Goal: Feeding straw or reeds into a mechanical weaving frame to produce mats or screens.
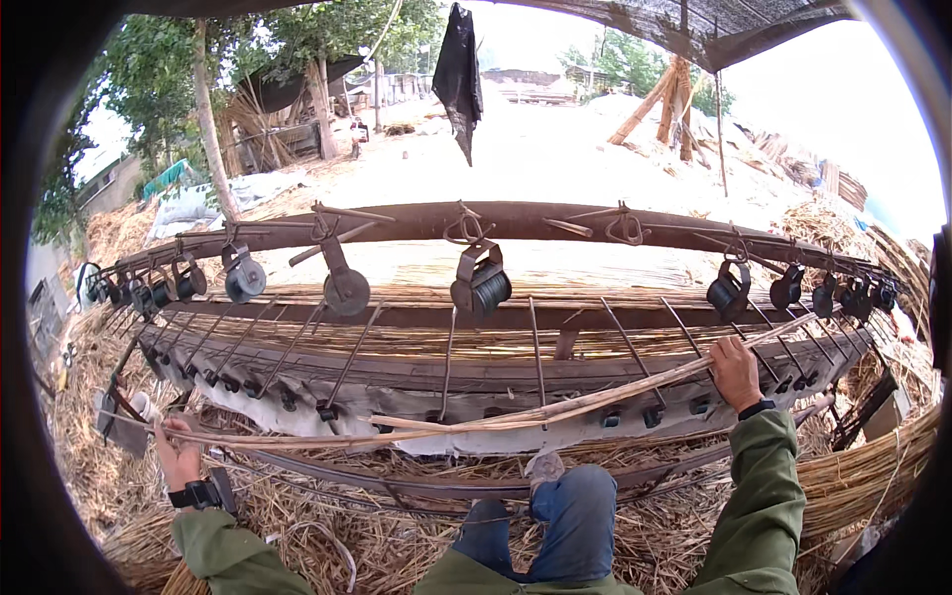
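From where I stand, the long, thin, tan reed stalks (595, 395) stretch sideways between the person's hands, in front of the body and above the lower ends of the slanting dark metal rods (538, 347). Their long axis runs left to right, roughly along the long brown metal beam (555, 223) beyond, but skewed: the right side reaches farther out. The right hand (736, 375), closed around the stalks, is nearer that beam, and the stalks continue past it. The left hand (178, 454) meets their left end with loosely curled fingers; I can't tell whether it grips.
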Demonstrator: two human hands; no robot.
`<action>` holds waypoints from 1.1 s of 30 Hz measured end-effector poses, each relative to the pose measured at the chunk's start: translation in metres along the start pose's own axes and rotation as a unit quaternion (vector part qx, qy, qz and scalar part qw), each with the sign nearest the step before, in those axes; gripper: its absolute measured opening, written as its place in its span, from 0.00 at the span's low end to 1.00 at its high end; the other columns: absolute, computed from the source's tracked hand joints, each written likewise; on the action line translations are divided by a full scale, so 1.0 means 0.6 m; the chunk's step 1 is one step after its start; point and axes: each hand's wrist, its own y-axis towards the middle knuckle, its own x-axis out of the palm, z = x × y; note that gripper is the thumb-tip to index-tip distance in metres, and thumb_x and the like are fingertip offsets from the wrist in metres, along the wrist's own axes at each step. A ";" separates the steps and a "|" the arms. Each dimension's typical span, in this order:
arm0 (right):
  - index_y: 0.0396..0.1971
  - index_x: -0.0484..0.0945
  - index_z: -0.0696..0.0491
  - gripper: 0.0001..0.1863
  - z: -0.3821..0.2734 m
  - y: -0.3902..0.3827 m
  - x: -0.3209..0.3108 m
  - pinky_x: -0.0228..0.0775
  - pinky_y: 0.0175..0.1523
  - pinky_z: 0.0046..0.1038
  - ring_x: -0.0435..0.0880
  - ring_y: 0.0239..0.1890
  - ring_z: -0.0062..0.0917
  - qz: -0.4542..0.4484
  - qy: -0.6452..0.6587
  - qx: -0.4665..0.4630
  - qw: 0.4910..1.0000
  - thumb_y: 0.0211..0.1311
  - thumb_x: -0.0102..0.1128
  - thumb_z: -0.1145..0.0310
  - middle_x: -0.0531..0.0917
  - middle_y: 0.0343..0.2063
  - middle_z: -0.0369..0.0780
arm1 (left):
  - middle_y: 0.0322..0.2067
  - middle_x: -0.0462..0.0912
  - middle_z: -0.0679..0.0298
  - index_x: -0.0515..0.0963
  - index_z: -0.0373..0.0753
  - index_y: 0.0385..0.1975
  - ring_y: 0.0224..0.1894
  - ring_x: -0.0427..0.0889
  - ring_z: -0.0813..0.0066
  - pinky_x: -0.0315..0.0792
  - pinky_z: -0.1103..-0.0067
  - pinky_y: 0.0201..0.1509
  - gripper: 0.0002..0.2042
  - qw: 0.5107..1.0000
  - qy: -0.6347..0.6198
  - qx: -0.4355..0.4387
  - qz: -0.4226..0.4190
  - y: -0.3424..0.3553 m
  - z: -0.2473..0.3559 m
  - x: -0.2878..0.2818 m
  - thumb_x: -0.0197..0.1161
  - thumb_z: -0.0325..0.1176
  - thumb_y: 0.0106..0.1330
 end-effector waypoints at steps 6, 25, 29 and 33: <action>0.27 0.70 0.54 0.11 -0.016 0.031 0.004 0.70 0.37 0.34 0.72 0.37 0.35 0.028 -0.007 0.012 1.000 0.38 0.56 0.78 0.71 0.31 0.40 | 0.30 0.72 0.57 0.65 0.21 0.43 0.30 0.74 0.74 0.77 0.80 0.36 0.15 0.990 0.115 0.047 -0.073 0.003 0.098 0.093 0.54 0.30 0.66; 0.26 0.70 0.55 0.10 -0.031 0.074 0.092 0.66 0.41 0.39 0.70 0.39 0.40 -0.038 0.008 -0.006 0.999 0.40 0.52 0.81 0.70 0.32 0.43 | 0.24 0.71 0.62 0.68 0.31 0.31 0.23 0.70 0.77 0.71 0.83 0.25 0.11 0.964 0.216 0.149 0.051 0.143 0.061 -0.064 0.39 0.29 0.70; 0.29 0.69 0.60 0.11 0.051 0.036 0.138 0.62 0.47 0.42 0.69 0.42 0.46 0.025 -0.027 0.017 0.999 0.40 0.50 0.83 0.69 0.34 0.48 | 0.24 0.73 0.57 0.64 0.30 0.33 0.23 0.75 0.69 0.75 0.74 0.26 0.04 0.972 0.222 0.074 -0.009 0.254 -0.098 0.014 0.45 0.24 0.63; 0.51 0.72 0.52 0.18 0.102 0.037 0.317 0.70 0.42 0.34 0.74 0.50 0.39 -0.099 -0.232 -0.096 0.963 0.60 0.48 0.72 0.71 0.51 0.51 | 0.16 0.69 0.59 0.71 0.35 0.27 0.20 0.73 0.65 0.72 0.71 0.25 0.03 0.745 0.649 0.150 -0.017 0.385 -0.135 -0.023 0.57 0.23 0.54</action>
